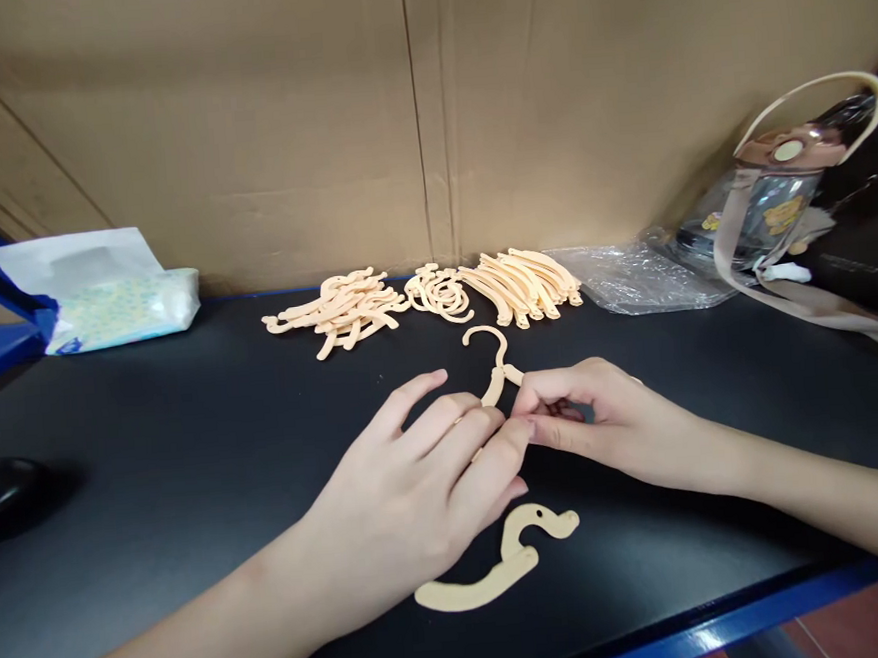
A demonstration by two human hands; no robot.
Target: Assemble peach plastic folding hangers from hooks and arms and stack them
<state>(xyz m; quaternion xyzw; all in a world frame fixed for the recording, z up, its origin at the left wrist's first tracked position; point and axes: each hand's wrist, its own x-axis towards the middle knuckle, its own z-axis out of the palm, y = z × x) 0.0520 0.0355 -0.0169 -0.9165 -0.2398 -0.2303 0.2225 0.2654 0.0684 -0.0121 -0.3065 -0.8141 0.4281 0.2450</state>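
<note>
A cream plastic folding clothes hanger (494,383) lies in front of me, its hook pointing away and its lower part hidden under my hands. My left hand (427,480) covers the hanger's left arm with curled fingers. Against its fingertips, my right hand (602,413) pinches the hanger's right side between thumb and fingers; the exact spot gripped is hidden. Nearer to me lies a joined pair of cream hanger pieces (476,589), one curved with a small hole and one a flat arm.
At the back are a pile of curved pieces (348,310), several hooks (437,291) and a stack of arm pieces (524,285). A clear plastic bag (642,277) and a strapped water bottle (776,195) stand right. Left are a tissue pack (122,309) and a black mouse (4,495).
</note>
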